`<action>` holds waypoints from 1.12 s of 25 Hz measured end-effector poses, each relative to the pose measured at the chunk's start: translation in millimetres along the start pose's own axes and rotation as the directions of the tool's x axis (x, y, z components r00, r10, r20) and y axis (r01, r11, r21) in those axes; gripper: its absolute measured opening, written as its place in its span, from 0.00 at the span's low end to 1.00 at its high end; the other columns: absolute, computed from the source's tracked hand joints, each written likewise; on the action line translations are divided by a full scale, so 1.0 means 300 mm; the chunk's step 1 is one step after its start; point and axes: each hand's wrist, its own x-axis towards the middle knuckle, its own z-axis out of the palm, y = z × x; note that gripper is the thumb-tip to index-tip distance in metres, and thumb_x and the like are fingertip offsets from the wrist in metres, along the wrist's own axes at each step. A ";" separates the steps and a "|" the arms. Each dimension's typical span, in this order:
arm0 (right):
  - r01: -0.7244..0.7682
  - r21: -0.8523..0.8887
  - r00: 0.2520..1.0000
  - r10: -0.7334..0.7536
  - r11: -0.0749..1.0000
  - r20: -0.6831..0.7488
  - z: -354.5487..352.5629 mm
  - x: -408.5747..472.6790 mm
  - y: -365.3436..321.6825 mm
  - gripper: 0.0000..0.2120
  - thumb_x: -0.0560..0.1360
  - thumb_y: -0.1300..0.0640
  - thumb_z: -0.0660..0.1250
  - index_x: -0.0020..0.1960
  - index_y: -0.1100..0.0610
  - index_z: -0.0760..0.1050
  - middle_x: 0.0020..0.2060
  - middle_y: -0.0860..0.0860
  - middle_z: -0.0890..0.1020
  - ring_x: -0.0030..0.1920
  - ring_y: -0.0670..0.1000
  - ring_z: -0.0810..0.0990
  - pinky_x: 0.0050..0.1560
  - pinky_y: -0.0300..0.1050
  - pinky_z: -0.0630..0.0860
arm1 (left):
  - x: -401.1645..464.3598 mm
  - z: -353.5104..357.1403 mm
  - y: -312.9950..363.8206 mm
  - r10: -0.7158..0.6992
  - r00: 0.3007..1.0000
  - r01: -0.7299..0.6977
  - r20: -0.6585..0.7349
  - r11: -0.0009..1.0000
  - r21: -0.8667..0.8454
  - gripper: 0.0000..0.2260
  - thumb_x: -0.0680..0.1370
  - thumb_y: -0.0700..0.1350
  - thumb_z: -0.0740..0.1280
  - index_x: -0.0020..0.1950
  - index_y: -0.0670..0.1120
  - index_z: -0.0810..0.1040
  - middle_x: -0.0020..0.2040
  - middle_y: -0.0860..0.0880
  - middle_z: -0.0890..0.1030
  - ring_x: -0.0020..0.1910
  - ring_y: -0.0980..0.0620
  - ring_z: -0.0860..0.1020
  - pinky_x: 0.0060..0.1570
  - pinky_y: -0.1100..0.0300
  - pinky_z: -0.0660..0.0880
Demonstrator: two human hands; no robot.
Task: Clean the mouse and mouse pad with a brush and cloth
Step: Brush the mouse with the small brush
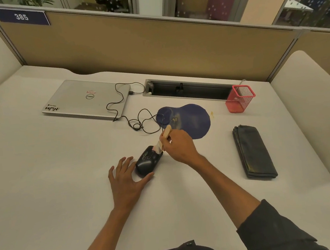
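Right hand [178, 146] pinches brush [164, 139], bristles on front of mouse [148, 161], frame centre. Left hand [126, 180] flat, fingers spread, steadying mouse rear, grasping nothing. Risk: hard strokes could skid mouse or snag cable [138, 123]; debris may fall back on pad [185, 120], above centre. Count: one mouse, one pad, one brush, one folded cloth [254, 151] at right, unused

White desk [45, 173], tan partition [154, 46]
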 end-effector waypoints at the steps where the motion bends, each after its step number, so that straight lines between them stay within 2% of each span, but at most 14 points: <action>1: 0.035 -0.027 0.999 -0.034 0.999 0.021 -0.011 0.005 0.004 0.16 0.78 0.47 0.60 0.41 0.57 0.79 0.33 0.51 0.81 0.33 0.52 0.78 0.39 0.51 0.79 | 0.000 -0.001 0.001 -0.002 1.000 0.002 0.000 1.000 0.001 0.37 0.67 0.73 0.58 0.61 0.47 0.78 0.67 0.48 0.75 0.71 0.48 0.66 0.72 0.42 0.55; 5: 0.127 -0.001 0.992 -0.127 0.992 -0.011 -0.045 0.023 -0.012 0.17 0.78 0.46 0.59 0.44 0.57 0.81 0.34 0.51 0.81 0.33 0.51 0.78 0.38 0.48 0.79 | -0.002 -0.003 0.002 0.003 1.000 -0.003 0.003 1.000 -0.007 0.38 0.67 0.74 0.57 0.62 0.46 0.78 0.66 0.48 0.76 0.71 0.48 0.67 0.71 0.41 0.55; 10: 0.243 -0.087 0.964 -0.231 0.966 0.128 -0.049 0.004 -0.004 0.16 0.78 0.47 0.59 0.47 0.56 0.81 0.34 0.53 0.80 0.34 0.52 0.77 0.40 0.51 0.78 | -0.003 -0.005 0.006 0.009 1.000 -0.009 -0.003 1.000 0.007 0.36 0.67 0.73 0.58 0.61 0.46 0.79 0.66 0.48 0.76 0.71 0.48 0.67 0.71 0.42 0.55; 12: 0.251 -0.135 0.960 -0.228 0.959 0.163 -0.066 0.014 0.007 0.16 0.78 0.47 0.58 0.47 0.55 0.80 0.33 0.52 0.80 0.34 0.52 0.77 0.42 0.51 0.78 | -0.003 -0.005 0.006 0.018 1.000 -0.018 -0.007 1.000 0.018 0.35 0.68 0.72 0.58 0.60 0.46 0.79 0.65 0.48 0.77 0.71 0.48 0.67 0.71 0.43 0.55; 16: 0.243 -0.039 0.969 -0.240 0.969 0.065 -0.073 0.019 -0.009 0.17 0.78 0.46 0.58 0.47 0.55 0.81 0.34 0.52 0.81 0.34 0.51 0.77 0.39 0.49 0.78 | -0.004 -0.001 0.002 0.021 1.000 -0.021 -0.007 1.000 0.014 0.35 0.68 0.72 0.58 0.60 0.46 0.79 0.65 0.49 0.77 0.70 0.48 0.68 0.71 0.43 0.55; 18: 0.270 -0.041 0.958 -0.265 0.962 0.110 -0.057 0.008 -0.010 0.16 0.78 0.46 0.58 0.48 0.54 0.81 0.35 0.52 0.81 0.34 0.51 0.77 0.38 0.48 0.77 | -0.003 0.000 0.003 0.018 1.000 -0.018 -0.013 1.000 0.016 0.35 0.68 0.73 0.58 0.59 0.47 0.79 0.64 0.49 0.78 0.70 0.49 0.68 0.70 0.44 0.56; 23: 0.205 -0.073 0.971 -0.193 0.976 0.140 -0.064 0.012 0.040 0.16 0.78 0.48 0.58 0.44 0.57 0.80 0.33 0.52 0.80 0.33 0.51 0.76 0.37 0.47 0.75 | -0.002 0.001 0.001 0.021 1.000 -0.021 -0.010 1.000 0.010 0.35 0.68 0.72 0.58 0.59 0.46 0.79 0.64 0.48 0.78 0.70 0.48 0.69 0.70 0.43 0.56; 28: 0.266 0.004 0.959 -0.265 0.964 0.103 -0.045 0.003 0.013 0.13 0.77 0.47 0.59 0.47 0.52 0.80 0.37 0.52 0.81 0.36 0.52 0.78 0.38 0.46 0.77 | -0.003 0.005 -0.001 0.025 1.000 -0.025 -0.016 1.000 0.004 0.34 0.68 0.72 0.59 0.58 0.46 0.79 0.64 0.48 0.78 0.70 0.48 0.69 0.70 0.42 0.56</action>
